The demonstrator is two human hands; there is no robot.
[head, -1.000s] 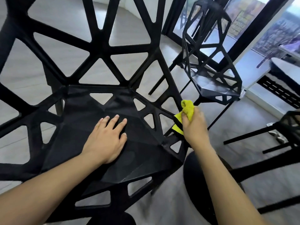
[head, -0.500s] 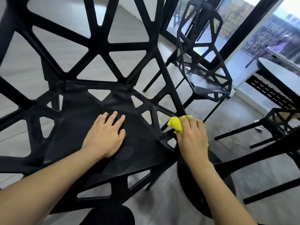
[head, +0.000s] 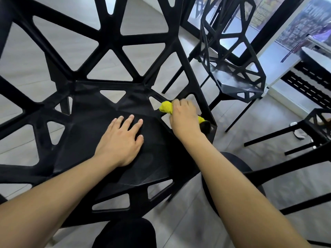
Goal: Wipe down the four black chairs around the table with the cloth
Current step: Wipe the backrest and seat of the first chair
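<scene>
The right hand has its grip clenched around a bunched yellow cloth, fingers curled over it so that a crumpled end sticks out past the fingertips and another bit shows by the heel of the hand; the cloth is pressed against the right-hand rim of the nearest black chair, where the seat meets the side struts. The left hand lies flat on the middle of that seat, its grip released, fingers straight and slightly spread, palm down on the dark surface. The chair is a hard, matte black shell built of angular facets and triangular cut-outs, with a lattice of straight struts forming the back and sides. Through the openings shows a pale grey floor of large, smooth tiles. A second black chair of the same faceted design stands well apart to the upper right, beside tall glass panes framed in black. Part of a third chair sits at the right edge, and a dark round tabletop shows at the upper right.
</scene>
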